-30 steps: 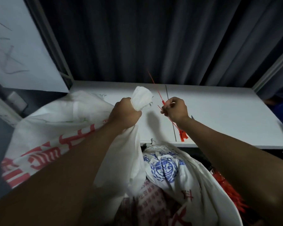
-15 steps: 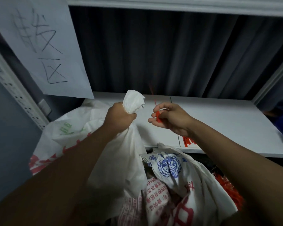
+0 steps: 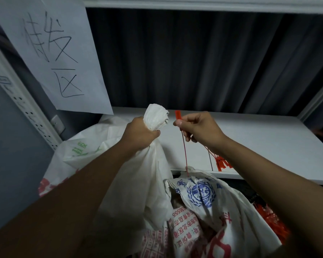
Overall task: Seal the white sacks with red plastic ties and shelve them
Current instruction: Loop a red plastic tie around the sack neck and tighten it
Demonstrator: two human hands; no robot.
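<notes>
1. The gathered neck of a white sack [image 3: 138, 183] is clenched in the left hand [image 3: 140, 133]; the grip is clamped fully round the bunched plastic, and a tuft of it is seen standing above the fist.
2. A red plastic tie [image 3: 183, 146] is pinched in the right hand [image 3: 199, 129] between thumb and curled fingers. Its flat tag end is held upright just right of the sack's tuft, not touching it; its thin tail is seen hanging straight down past the shelf edge.
3. The held sack is kept in front of the white shelf [image 3: 259, 138], at its left end, with the body of the sack hanging below the shelf edge.
4. A second sack [image 3: 213, 202], printed with a blue emblem and red characters, is noted below the shelf edge, to the right of the held sack.
5. More red ties [image 3: 221, 163] are seen lying on the shelf near its front edge, under the right wrist.
6. A paper sign [image 3: 54, 53] with handwritten characters is hung above the shelf's left end.
</notes>
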